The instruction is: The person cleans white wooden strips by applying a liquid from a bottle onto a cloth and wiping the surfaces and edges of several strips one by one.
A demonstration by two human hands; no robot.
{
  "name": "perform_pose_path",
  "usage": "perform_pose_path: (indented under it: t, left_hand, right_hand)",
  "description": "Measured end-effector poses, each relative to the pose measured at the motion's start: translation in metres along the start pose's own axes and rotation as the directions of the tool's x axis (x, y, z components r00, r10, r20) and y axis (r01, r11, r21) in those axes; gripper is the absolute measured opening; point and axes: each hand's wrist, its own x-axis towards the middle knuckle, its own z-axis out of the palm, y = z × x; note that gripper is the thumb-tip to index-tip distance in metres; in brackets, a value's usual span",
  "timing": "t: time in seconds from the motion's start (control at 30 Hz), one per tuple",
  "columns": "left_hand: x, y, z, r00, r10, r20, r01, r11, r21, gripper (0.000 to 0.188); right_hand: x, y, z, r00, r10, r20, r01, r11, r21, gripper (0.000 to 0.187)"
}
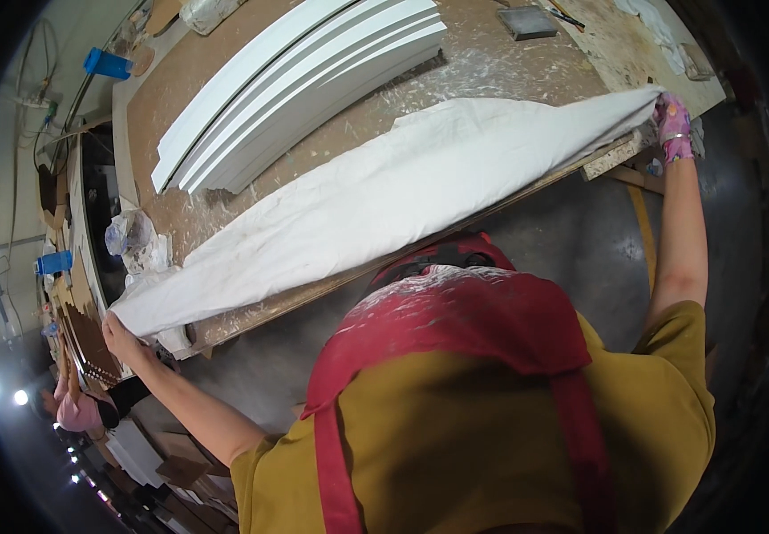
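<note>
A long white cloth point(376, 196) stretches along the front edge of the work table point(313, 151). My left hand point(125, 340), bare, is closed on the cloth's left end beside the table's near left corner. At the far right, my right hand point(674, 125) wears a pink patterned glove and grips the other end. Both arms reach wide apart. Between them the cloth lies partly on the tabletop, with shallow folds and a bunched right end. Just behind it stands a stack of long white boards point(304, 89), their ends slightly offset.
A crumpled plastic bag point(131, 233) sits at the table's left edge. Blue clamp-like pieces point(107, 64) show along the left side. A grey block point(527, 23) lies at the back right. Another person point(82, 411) in pink works at the lower left.
</note>
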Motion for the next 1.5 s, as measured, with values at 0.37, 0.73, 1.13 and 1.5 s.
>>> perform_pose_path:
  t: [0.37, 0.73, 1.13, 1.5]
  left_hand:
    - [-0.030, -0.003, 0.054, 0.919, 0.178, 0.353, -0.380, 0.640, 0.668, 0.029]
    - [-0.262, 0.096, 0.264, 0.337, 0.701, 0.629, -0.780, 0.582, -0.231, 0.018]
    - [-0.222, 0.239, 0.251, 0.301, 0.462, 0.834, 0.027, 0.870, -0.492, 0.024]
    - [-0.184, 0.407, 0.239, -0.040, 0.766, 0.642, -0.160, 0.629, -0.761, 0.091]
  right_hand:
    - [-0.110, -0.096, 0.136, 0.518, -0.350, 0.781, 0.853, 0.136, -0.504, 0.053]
    - [-0.313, -0.065, 0.268, 0.131, -0.283, 0.950, 0.966, 0.253, -0.058, 0.048]
    - [-0.281, -0.196, 0.280, 0.261, 0.062, 0.963, 0.286, 0.948, -0.138, 0.021]
    - [-0.275, -0.387, 0.249, -0.018, -0.733, 0.680, 0.830, 0.368, 0.419, 0.036]
